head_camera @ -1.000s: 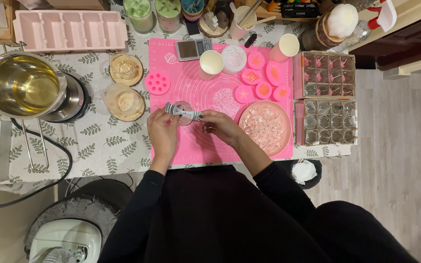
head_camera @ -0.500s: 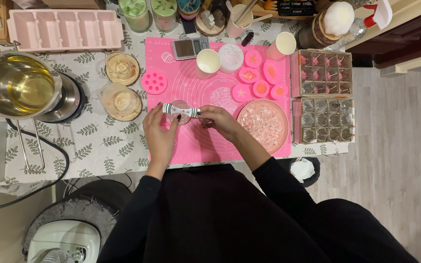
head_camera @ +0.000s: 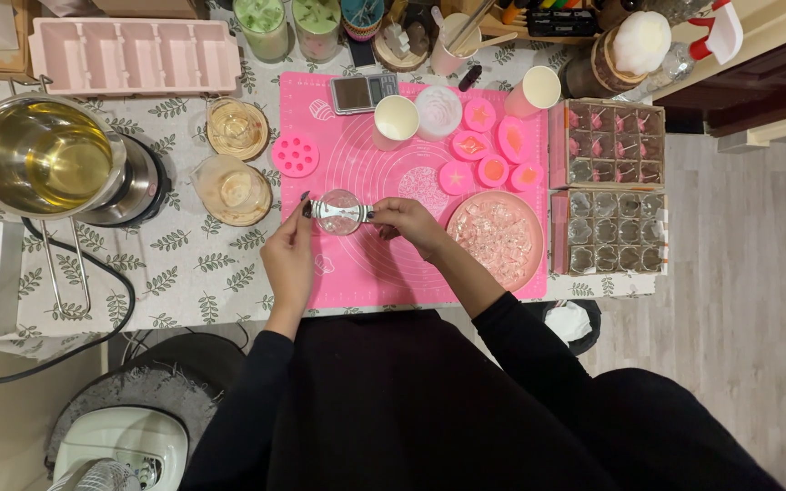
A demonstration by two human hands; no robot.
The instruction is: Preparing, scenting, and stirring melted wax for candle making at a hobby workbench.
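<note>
A small clear glass cup (head_camera: 339,212) stands on the pink silicone mat (head_camera: 366,264). Across its top lies a flat metal bow-shaped bar (head_camera: 337,212). My left hand (head_camera: 289,253) pinches the bar's left end, fingertips at the cup's left side. My right hand (head_camera: 408,225) pinches the bar's right end. Both arms wear black sleeves. What is inside the cup I cannot make out.
A pink bowl of clear chunks (head_camera: 496,235) sits right of my right hand. Pink moulds (head_camera: 488,141), paper cups (head_camera: 396,118), a small scale (head_camera: 363,92) lie behind. Two compartment trays (head_camera: 611,186) stand far right; a steel pot of yellow liquid (head_camera: 43,164) and two glass dishes (head_camera: 232,189) left.
The bar has levelled out over the cup. My left hand slid down and left, so only its fingertips now hold the bar's end. My right hand barely moved.
</note>
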